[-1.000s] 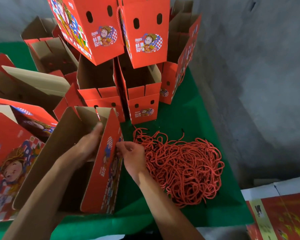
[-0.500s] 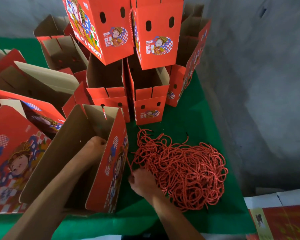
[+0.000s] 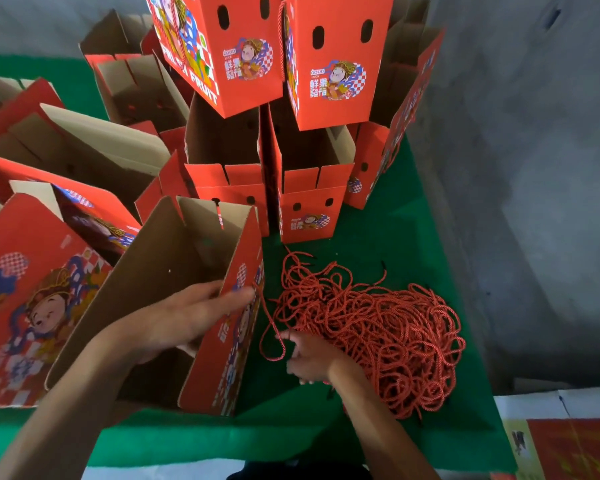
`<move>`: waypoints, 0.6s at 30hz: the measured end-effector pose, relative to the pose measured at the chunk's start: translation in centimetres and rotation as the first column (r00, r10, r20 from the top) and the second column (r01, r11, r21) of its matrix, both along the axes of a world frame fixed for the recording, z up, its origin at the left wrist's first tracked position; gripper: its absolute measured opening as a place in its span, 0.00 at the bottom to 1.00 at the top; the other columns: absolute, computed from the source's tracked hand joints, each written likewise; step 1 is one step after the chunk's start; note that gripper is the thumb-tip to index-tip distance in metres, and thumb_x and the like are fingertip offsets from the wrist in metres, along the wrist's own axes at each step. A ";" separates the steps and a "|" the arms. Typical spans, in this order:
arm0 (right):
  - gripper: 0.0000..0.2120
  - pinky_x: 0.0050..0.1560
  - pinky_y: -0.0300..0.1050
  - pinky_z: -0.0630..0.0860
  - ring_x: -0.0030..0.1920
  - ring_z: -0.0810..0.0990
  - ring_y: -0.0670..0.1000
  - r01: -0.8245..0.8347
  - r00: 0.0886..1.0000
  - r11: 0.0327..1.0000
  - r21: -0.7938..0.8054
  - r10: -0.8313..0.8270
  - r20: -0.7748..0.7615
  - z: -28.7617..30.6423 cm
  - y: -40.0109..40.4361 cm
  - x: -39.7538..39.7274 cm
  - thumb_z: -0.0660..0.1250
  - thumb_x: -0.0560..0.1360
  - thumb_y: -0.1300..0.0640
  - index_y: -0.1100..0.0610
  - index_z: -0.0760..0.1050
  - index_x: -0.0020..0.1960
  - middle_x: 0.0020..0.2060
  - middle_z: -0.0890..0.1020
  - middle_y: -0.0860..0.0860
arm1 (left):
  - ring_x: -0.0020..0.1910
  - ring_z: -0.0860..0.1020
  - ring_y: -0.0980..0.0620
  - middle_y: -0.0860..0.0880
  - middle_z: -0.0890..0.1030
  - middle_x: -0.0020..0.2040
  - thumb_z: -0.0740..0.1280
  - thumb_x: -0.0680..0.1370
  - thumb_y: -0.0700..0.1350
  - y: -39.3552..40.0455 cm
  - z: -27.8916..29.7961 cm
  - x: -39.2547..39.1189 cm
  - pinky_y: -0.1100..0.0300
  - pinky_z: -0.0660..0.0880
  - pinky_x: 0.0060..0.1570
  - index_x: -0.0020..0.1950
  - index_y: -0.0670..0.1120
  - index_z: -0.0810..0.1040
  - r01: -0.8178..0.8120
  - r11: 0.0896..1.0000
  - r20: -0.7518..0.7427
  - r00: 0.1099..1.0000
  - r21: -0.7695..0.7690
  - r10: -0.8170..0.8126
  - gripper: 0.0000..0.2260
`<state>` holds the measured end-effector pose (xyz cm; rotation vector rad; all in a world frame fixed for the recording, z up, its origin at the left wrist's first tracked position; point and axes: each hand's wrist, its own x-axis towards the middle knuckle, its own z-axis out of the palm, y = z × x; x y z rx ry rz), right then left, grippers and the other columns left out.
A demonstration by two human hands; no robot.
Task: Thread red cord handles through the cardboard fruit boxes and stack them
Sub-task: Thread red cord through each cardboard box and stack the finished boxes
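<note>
While left hand (image 3: 187, 320) steadies the open red box (image 3: 174, 299), twisted red cord (image 3: 269, 323) loops.

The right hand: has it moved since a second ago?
Yes. The right hand left the open box wall and dropped toward the viewer, beside the cord pile, pulling a cord loop.

Two bare forearms, no sleeves, left hand (image 3: 187, 317), right hand (image 3: 312, 358)
</note>
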<state>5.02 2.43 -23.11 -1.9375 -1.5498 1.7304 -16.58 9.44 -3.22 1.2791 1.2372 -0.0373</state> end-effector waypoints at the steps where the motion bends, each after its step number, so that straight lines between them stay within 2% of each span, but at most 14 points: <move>1: 0.27 0.37 0.43 0.80 0.38 0.83 0.50 0.083 0.996 0.993 0.087 -0.084 0.007 -0.4 0.4 -0.1 0.63 0.82 0.66 0.53 0.64 0.79 0.56 0.82 0.61 | 0.55 0.85 0.50 0.52 0.86 0.56 0.66 0.75 0.64 0.0 -0.5 -0.5 0.48 0.83 0.52 0.67 0.58 0.74 0.037 0.999 0.023 0.999 -0.028 -0.036 0.22; 2: 0.20 0.34 0.44 0.81 0.35 0.83 0.49 0.190 0.982 0.969 0.156 -0.189 -0.018 -0.8 1.0 -0.4 0.62 0.83 0.65 0.58 0.69 0.74 0.54 0.82 0.62 | 0.53 0.86 0.51 0.53 0.86 0.54 0.68 0.74 0.64 -0.2 -0.9 -1.1 0.50 0.84 0.48 0.66 0.60 0.74 0.053 0.997 0.015 0.999 -0.061 -0.053 0.22; 4: 0.08 0.35 0.53 0.84 0.29 0.82 0.49 0.349 0.937 0.922 0.169 -0.344 -0.061 -1.4 2.6 -1.5 0.62 0.85 0.63 0.63 0.77 0.61 0.44 0.83 0.61 | 0.52 0.86 0.50 0.52 0.87 0.53 0.71 0.74 0.63 -0.3 -1.9 -2.1 0.51 0.84 0.46 0.65 0.61 0.74 0.044 0.997 -0.012 0.999 -0.068 -0.045 0.21; 6: 0.09 0.39 0.58 0.84 0.29 0.83 0.51 0.344 0.935 0.921 0.183 -0.354 0.023 -2.1 4.3 -3.0 0.65 0.84 0.57 0.62 0.81 0.52 0.38 0.84 0.58 | 0.50 0.86 0.47 0.50 0.87 0.52 0.71 0.72 0.62 -0.3 -2.7 -2.6 0.49 0.84 0.46 0.63 0.60 0.74 -0.032 0.995 -0.034 0.999 -0.100 0.029 0.21; 9: 0.16 0.38 0.49 0.82 0.37 0.85 0.53 0.221 0.888 0.931 0.291 -0.315 0.336 -2.8 5.8 -4.6 0.69 0.80 0.44 0.56 0.81 0.45 0.38 0.85 0.52 | 0.49 0.86 0.46 0.48 0.87 0.52 0.66 0.79 0.59 -0.7 -3.1 -2.6 0.47 0.84 0.49 0.62 0.56 0.74 -0.114 0.987 -0.050 0.993 -0.111 0.109 0.14; 10: 0.16 0.37 0.47 0.80 0.39 0.85 0.53 0.198 0.867 0.923 0.330 -0.322 0.379 -3.2 6.0 -5.0 0.69 0.80 0.43 0.56 0.80 0.45 0.39 0.84 0.52 | 0.50 0.86 0.45 0.47 0.86 0.54 0.65 0.81 0.58 -0.7 -3.3 -2.6 0.46 0.84 0.50 0.63 0.55 0.76 -0.130 0.986 -0.046 0.991 -0.105 0.126 0.14; 12: 0.16 0.35 0.46 0.75 0.37 0.82 0.54 0.192 0.869 0.905 0.380 -0.336 0.363 -3.8 6.4 -5.3 0.66 0.82 0.46 0.52 0.77 0.39 0.37 0.82 0.51 | 0.51 0.86 0.44 0.45 0.84 0.57 0.64 0.82 0.57 -0.7 -3.4 -2.6 0.44 0.83 0.52 0.63 0.54 0.78 -0.143 0.987 -0.020 0.990 -0.078 0.142 0.13; 14: 0.21 0.31 0.45 0.70 0.30 0.76 0.52 0.206 0.884 0.896 0.393 -0.343 0.318 -4.1 6.7 -5.5 0.65 0.82 0.49 0.51 0.69 0.31 0.30 0.77 0.49 | 0.50 0.86 0.43 0.45 0.85 0.56 0.64 0.82 0.58 -0.5 -3.5 -2.9 0.44 0.82 0.54 0.66 0.54 0.76 -0.160 0.984 0.012 0.987 -0.074 0.161 0.15; 16: 0.22 0.26 0.43 0.64 0.25 0.72 0.50 0.264 0.892 0.889 0.374 -0.373 0.256 -4.0 6.7 -5.3 0.67 0.79 0.50 0.53 0.68 0.28 0.25 0.73 0.48 | 0.50 0.86 0.42 0.45 0.86 0.53 0.64 0.81 0.59 -0.4 -3.5 -3.1 0.45 0.82 0.54 0.66 0.54 0.75 -0.177 0.979 0.058 0.981 -0.099 0.183 0.16; 18: 0.19 0.26 0.44 0.63 0.24 0.70 0.49 0.358 0.896 0.858 0.369 -0.427 0.125 -3.7 6.7 -5.0 0.70 0.76 0.50 0.53 0.70 0.29 0.25 0.73 0.49 | 0.50 0.86 0.42 0.44 0.87 0.52 0.63 0.82 0.59 -0.1 -3.6 -3.3 0.46 0.81 0.54 0.66 0.53 0.75 -0.190 0.975 0.095 0.975 -0.113 0.201 0.16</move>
